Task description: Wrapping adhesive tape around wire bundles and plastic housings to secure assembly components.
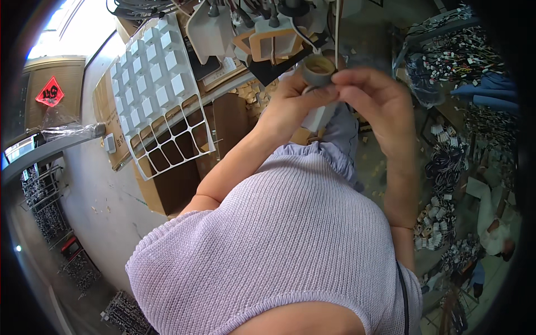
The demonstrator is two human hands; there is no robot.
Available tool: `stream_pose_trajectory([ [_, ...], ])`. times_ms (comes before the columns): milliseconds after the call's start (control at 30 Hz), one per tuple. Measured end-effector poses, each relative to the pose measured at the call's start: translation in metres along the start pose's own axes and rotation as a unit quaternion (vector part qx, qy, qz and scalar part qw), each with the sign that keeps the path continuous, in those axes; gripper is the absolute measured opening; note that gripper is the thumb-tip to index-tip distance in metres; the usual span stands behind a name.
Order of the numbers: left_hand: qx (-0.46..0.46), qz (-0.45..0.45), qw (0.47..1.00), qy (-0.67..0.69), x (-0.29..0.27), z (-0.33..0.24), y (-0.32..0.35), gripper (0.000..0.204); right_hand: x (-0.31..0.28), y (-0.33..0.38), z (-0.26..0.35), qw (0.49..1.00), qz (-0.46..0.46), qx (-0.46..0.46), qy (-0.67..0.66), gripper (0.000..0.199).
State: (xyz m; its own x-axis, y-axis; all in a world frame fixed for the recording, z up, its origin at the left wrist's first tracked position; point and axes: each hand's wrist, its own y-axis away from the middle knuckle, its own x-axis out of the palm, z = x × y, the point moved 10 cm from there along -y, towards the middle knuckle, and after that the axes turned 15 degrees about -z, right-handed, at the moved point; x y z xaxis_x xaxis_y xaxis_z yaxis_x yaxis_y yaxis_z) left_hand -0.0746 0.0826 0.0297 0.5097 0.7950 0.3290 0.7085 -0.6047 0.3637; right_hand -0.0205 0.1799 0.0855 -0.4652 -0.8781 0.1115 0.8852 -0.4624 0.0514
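My left hand (290,106) is closed around a grey ring-shaped piece (318,68) with a yellowish inside, perhaps a tape roll; its exact kind is unclear. Beneath that hand a white block-like part (321,116) shows, partly covered by the fingers. On the other side, my right hand (371,92) has thumb and forefinger pinched together at the ring's right edge. What those fingertips hold is too small to make out. A thin pale cable (337,33) hangs down close to them.
At the left stands a white grid sheet (146,134) with rows of white square blocks (149,52), leaning over cardboard boxes (167,187). White and orange-edged parts (273,42) hang ahead. Bundled cables (446,159) fill the right side, where another person (494,223) is seen.
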Motion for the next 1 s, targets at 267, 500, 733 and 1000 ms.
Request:
stream_pose_trajectory([
  [267, 0.107, 0.003, 0.992, -0.071, -0.003, -0.013, -0.001, 0.017, 0.006, -0.023, 0.018, 0.948, -0.056, -0.174, 0.261, 0.021],
  [500, 0.368, 0.013, 0.870, -0.330, 0.002, -0.053, 0.032, 0.015, 0.025, 0.013, 0.045, 0.859, -0.034, -0.293, 0.419, 0.014],
  [733, 0.239, 0.374, 0.882, -0.158, 0.020, -0.056, 0.055, 0.013, 0.048, 0.039, 0.009, 0.982, 0.171, -0.022, 0.078, 0.021],
  [1000, 0.200, 0.349, 0.906, 0.131, -0.047, -0.072, 0.036, 0.027, 0.022, 0.031, 0.096, 0.913, 0.241, -0.193, -0.267, 0.034],
])
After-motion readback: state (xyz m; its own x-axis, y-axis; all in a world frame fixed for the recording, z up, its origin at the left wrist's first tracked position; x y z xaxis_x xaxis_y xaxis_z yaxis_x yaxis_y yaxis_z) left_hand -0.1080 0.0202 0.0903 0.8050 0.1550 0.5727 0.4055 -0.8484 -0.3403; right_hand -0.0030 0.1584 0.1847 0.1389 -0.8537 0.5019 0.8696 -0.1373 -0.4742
